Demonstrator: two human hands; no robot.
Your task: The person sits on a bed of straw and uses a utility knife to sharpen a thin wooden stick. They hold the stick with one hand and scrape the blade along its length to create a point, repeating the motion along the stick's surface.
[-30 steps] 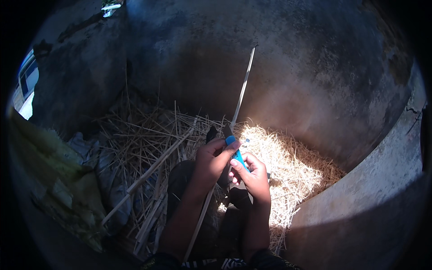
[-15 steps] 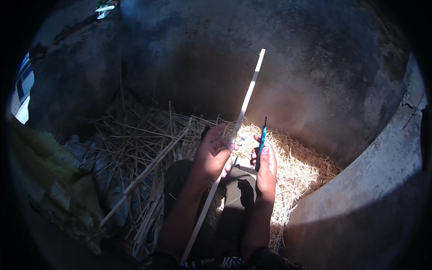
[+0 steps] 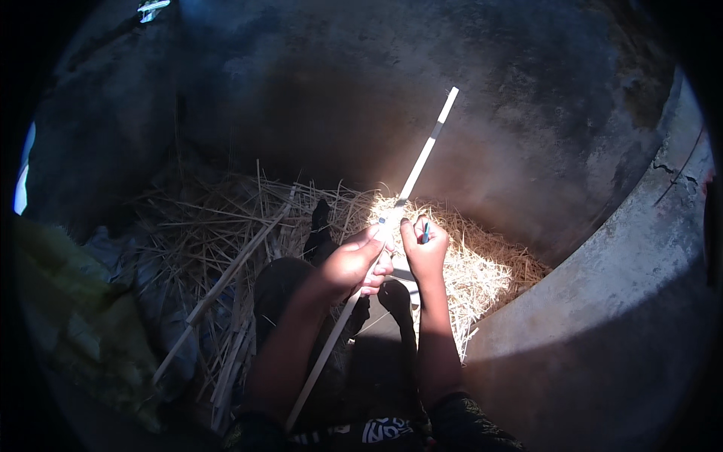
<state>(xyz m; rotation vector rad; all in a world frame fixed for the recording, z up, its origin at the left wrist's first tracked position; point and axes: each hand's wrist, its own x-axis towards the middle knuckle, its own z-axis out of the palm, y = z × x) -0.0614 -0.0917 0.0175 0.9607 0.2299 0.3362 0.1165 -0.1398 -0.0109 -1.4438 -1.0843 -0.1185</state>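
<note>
A long, thin, pale strip of bamboo or wood [image 3: 421, 162] slants from near my body up and away to the right. My left hand [image 3: 352, 265] is closed around it at about its middle, over my knees. Close by on the right, my right hand [image 3: 426, 252] is curled round a slim blue-handled tool [image 3: 426, 233]. Only a bit of the blue shows; its tip is hidden. The right fingers are near the strip, and whether they touch it I cannot tell.
Curly pale shavings [image 3: 489, 275] heap up in sunlight beyond and to the right. Loose strips [image 3: 226, 282] lie tangled on the left, beside yellowish sheeting [image 3: 83, 301]. A dark wall [image 3: 316, 98] rises behind, and a curved concrete edge [image 3: 595, 279] bounds the right side.
My right hand has turned and come closer to the strip, and the tool's dark tip has gone from sight. The left hand has closed more tightly on the strip. The view has shifted slightly.
</note>
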